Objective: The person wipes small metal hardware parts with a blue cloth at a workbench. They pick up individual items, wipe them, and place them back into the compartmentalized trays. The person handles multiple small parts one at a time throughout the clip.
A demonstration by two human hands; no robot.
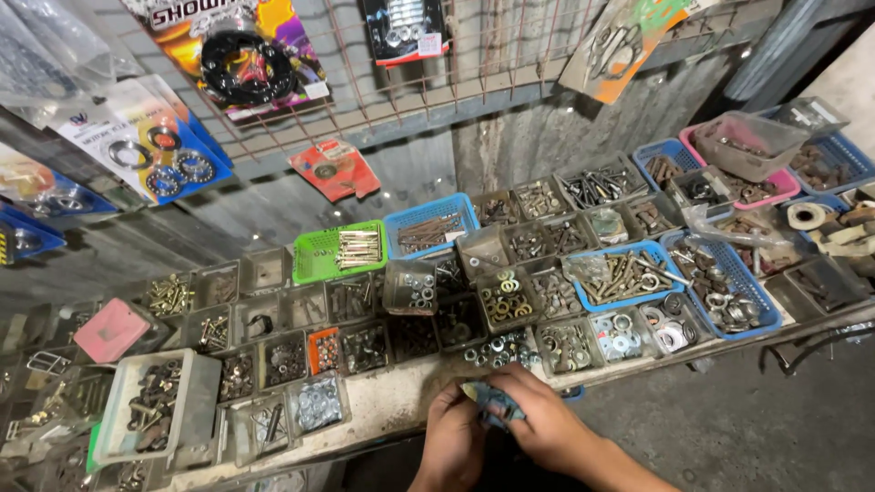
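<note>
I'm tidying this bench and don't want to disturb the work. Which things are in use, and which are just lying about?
In use: left hand, right hand, small blue packet held between them.

Lying about: green basket, pink lid, loose washers, hanging packets.

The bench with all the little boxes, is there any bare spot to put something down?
Yes, one. A bare strip of the bench top runs along the front edge, between the tray of washers and the two hands, which hold a small bluish thing. Behind it, boxes of bolts and nuts sit packed side by side, like the green basket.
</note>
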